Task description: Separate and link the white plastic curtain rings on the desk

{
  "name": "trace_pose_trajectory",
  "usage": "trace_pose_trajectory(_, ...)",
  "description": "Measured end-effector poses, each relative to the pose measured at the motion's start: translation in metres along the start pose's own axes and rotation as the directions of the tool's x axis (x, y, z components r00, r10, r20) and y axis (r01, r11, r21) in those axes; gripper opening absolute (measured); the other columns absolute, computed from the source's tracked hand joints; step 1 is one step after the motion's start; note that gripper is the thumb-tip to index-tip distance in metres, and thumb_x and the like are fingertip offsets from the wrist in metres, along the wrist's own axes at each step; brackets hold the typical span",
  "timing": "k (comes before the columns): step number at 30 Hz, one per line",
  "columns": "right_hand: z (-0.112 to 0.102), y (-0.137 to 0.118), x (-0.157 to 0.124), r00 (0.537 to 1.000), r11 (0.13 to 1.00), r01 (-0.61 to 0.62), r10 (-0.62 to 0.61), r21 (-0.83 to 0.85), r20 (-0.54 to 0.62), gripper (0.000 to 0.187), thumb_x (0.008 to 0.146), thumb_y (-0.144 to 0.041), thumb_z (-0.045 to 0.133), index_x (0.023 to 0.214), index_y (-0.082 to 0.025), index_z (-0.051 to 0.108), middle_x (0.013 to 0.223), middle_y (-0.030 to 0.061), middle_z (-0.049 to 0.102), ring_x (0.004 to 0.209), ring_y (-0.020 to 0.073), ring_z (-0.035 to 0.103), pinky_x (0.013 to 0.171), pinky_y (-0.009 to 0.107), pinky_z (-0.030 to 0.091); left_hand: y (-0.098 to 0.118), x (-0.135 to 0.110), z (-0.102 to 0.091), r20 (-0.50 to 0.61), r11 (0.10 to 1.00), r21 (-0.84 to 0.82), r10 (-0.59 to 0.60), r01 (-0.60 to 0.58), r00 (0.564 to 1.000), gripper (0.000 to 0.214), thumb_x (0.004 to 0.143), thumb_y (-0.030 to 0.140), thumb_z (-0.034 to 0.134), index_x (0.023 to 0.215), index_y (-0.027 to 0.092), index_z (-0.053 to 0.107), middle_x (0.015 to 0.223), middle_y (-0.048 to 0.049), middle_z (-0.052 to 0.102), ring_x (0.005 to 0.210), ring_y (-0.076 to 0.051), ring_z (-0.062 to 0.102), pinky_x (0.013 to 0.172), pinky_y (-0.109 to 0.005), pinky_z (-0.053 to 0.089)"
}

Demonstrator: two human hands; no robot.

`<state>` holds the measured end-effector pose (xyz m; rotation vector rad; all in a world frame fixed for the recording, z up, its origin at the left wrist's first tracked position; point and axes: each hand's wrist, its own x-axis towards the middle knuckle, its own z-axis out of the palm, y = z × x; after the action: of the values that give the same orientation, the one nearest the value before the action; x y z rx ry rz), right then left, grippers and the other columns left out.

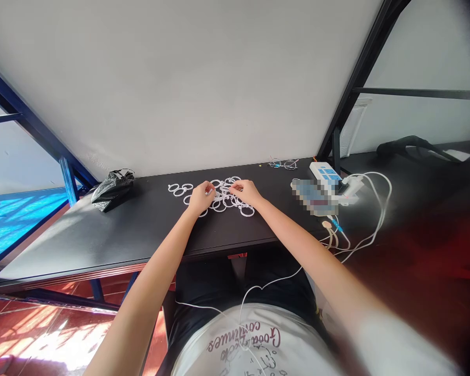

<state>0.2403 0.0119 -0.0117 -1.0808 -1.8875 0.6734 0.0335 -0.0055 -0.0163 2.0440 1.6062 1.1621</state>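
Observation:
A heap of several white plastic rings (222,200) lies on the black table (113,230) near the wall. My left hand (201,197) is on the heap's left side, fingers curled in a pinch on a white ring. My right hand (246,192) rests on the heap's right side, fingers bent down and closed on the rings. A short row of separate white rings (180,188) lies just left of my left hand.
A crumpled black plastic bag (113,188) sits at the table's left rear. A white power strip (326,172) with plugs and white cables (372,219) lies at the right, beside a blurred object (312,196). Wire bits (284,164) lie by the wall. Black frame posts (337,141) rise at right.

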Motion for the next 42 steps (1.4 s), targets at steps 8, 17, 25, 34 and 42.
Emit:
trace_pose_trajectory(8,0.000,-0.002,-0.001,1.000,1.000,0.005,-0.005,-0.015,-0.023,0.013,0.079,-0.026,0.064,0.070,-0.018,0.068,0.074,0.0047,0.072,0.069,0.0164,0.064,0.068,0.029,0.050,0.001,0.000,0.000,-0.005,0.999,-0.031,-0.017,0.017,1.000,0.018,0.079,0.025,0.054,0.091,0.019,0.067,0.094,-0.0075,0.070,0.091,-0.024,0.063,0.081,-0.035,0.049)
trace_pose_trajectory(17,-0.002,-0.004,-0.002,1.000,1.000,-0.014,0.014,-0.010,-0.027,0.015,0.080,-0.027,0.063,0.069,-0.018,0.068,0.075,0.0048,0.072,0.069,0.0166,0.064,0.067,0.028,0.049,-0.001,0.004,-0.001,-0.011,0.990,-0.122,-0.072,0.071,0.997,0.021,0.078,0.026,0.059,0.094,0.019,0.072,0.097,-0.0071,0.073,0.093,-0.024,0.066,0.081,-0.034,0.051)
trace_pose_trajectory(25,-0.001,-0.005,-0.002,0.998,1.000,0.010,-0.011,-0.023,-0.062,0.017,0.081,-0.027,0.061,0.068,-0.018,0.066,0.073,0.0040,0.071,0.068,0.0163,0.063,0.069,0.028,0.049,0.001,0.006,-0.003,-0.048,0.944,-0.284,-0.187,0.166,0.981,0.020,0.076,0.032,0.062,0.088,0.019,0.072,0.083,-0.0053,0.069,0.074,-0.019,0.061,0.063,-0.029,0.050)
trace_pose_trajectory(34,-0.002,-0.012,-0.003,0.988,1.000,0.026,-0.027,-0.008,-0.152,0.030,0.087,-0.042,0.058,0.070,-0.019,0.067,0.073,0.0051,0.073,0.070,0.0177,0.065,0.071,0.029,0.050,0.005,0.008,-0.005,0.004,0.798,-0.577,-0.211,0.175,0.977,0.027,0.067,0.039,0.074,0.080,0.018,0.063,0.078,-0.0035,0.064,0.077,-0.018,0.061,0.069,-0.030,0.051)
trace_pose_trajectory(42,-0.001,-0.009,-0.002,0.987,0.998,0.056,-0.055,0.000,-0.150,0.033,0.087,-0.045,0.057,0.070,-0.019,0.068,0.073,0.0049,0.073,0.070,0.0176,0.066,0.071,0.029,0.050,0.005,0.010,-0.008,0.008,0.682,-0.688,-0.333,0.247,0.943,0.049,0.065,0.033,0.075,0.059,0.021,0.028,0.052,0.0090,0.034,0.055,-0.009,0.050,0.075,-0.030,0.052)
